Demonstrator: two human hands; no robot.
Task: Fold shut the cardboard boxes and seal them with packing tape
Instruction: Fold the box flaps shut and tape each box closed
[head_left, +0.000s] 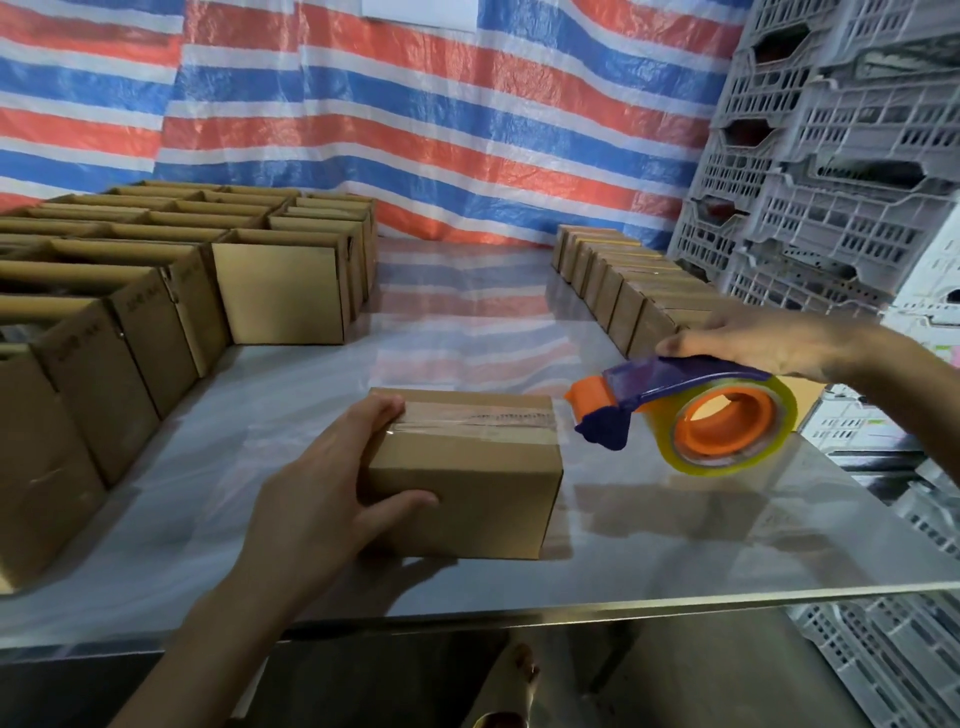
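A small closed cardboard box (467, 488) stands on the steel table (701, 551) in front of me, with a strip of clear tape across its top seam. My left hand (332, 499) grips its left end, fingers on top and thumb on the front face. My right hand (769, 340) holds a blue and orange tape dispenser (691, 410) with a roll of clear tape, lifted just to the right of the box and apart from it.
Several open-topped boxes (156, 291) stand in rows on the left of the table. A row of sealed boxes (623, 280) lines the right side. Grey plastic crates (831, 166) are stacked at the right. A striped tarp (415, 114) hangs behind.
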